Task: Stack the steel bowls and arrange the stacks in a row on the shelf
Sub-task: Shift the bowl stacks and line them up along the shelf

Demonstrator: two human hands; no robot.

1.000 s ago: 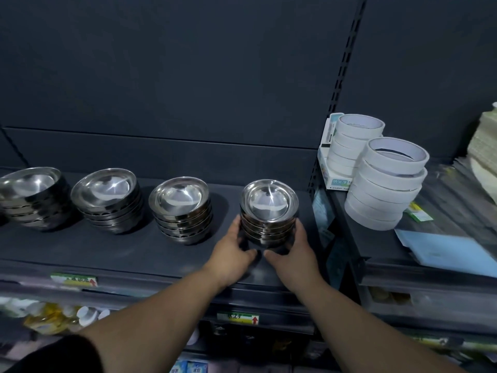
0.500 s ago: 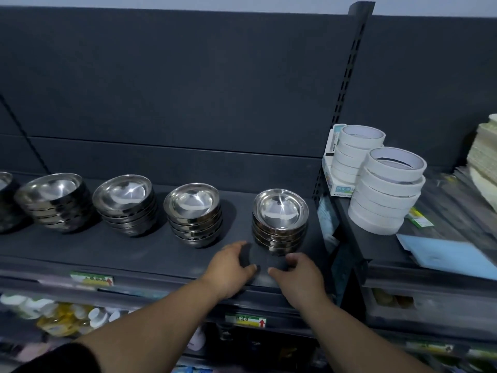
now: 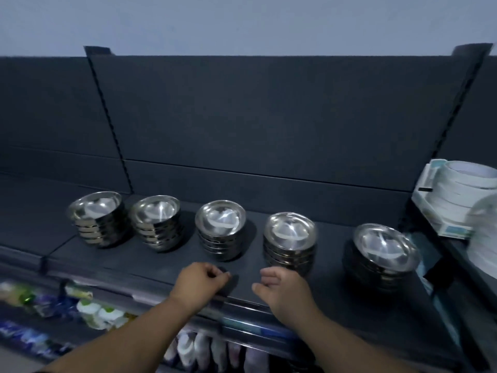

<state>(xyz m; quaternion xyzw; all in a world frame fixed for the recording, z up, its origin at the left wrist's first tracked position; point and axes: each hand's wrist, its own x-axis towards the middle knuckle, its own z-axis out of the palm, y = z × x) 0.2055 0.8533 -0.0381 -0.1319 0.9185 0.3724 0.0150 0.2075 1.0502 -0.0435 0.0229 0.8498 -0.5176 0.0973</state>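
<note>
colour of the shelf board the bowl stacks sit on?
Dark charcoal grey, matte. The shelf board shows best in the head view, the only one.

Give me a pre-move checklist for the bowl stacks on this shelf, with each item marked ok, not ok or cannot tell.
1. Both hands free: left hand and right hand hold nothing, hovering at the shelf front edge. Ok.
2. Five stacks in view, from the leftmost stack to the rightmost stack. Ok.
3. All in one row: yes, running slightly toward the front at the right. Ok.
4. Even gaps: the rightmost stack stands farther from the fourth stack than the others do from each other. Not ok.
5. Equal bowl count per stack: cannot tell.
6. Loose bowls left over: none in view. Ok.
</note>
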